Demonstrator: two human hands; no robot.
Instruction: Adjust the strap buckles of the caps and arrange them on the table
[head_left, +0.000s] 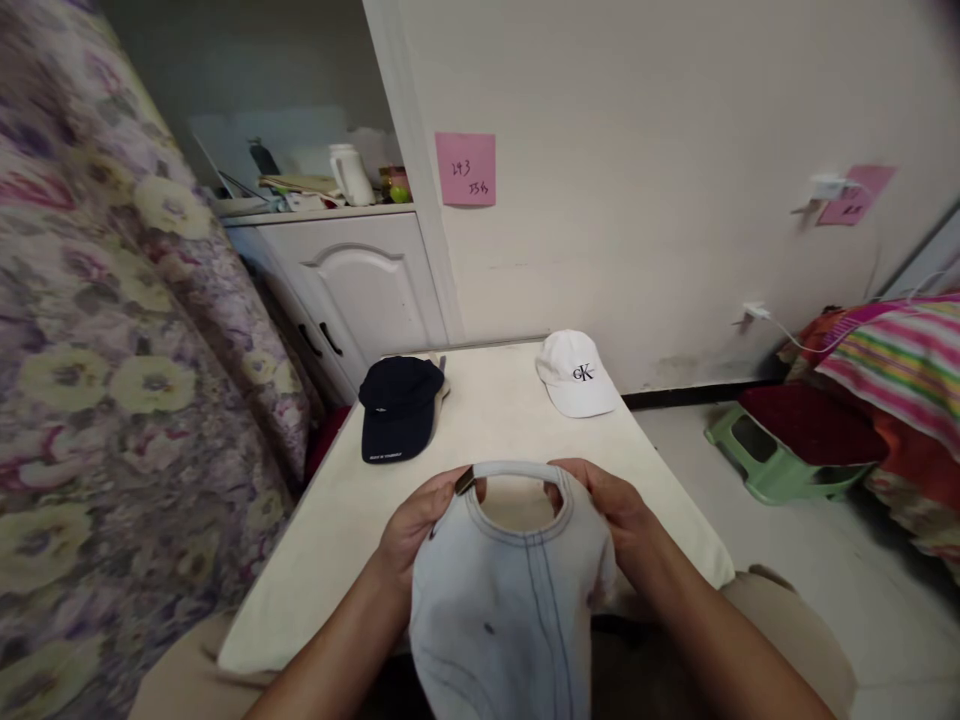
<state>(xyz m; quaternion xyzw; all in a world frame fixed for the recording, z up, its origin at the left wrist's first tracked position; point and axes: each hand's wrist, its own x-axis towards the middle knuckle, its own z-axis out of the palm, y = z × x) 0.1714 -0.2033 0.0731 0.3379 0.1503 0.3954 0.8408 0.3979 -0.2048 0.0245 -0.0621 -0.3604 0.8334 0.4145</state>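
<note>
Between my hands is a light blue denim baseball cap [502, 600], its back opening and strap facing away from me over the near edge of the table. My left hand [420, 520] grips the cap's left side beside the metal buckle. On the other side, my right hand [611, 500] is closed around the rim next to the strap. Some fingertips show through the opening; the others are hidden behind the fabric. A navy baseball cap [401, 405] lies at the table's far left, partly over something beige. At the far right sits a white baseball cap [574, 375] with black letters.
The caps share a table with a cream cover [495, 400], pushed near the wall. A floral curtain [150, 400] hangs at left, beside a white cabinet [367, 280]. To the right stands a green stool [772, 470] near a bed with striped bedding [900, 350].
</note>
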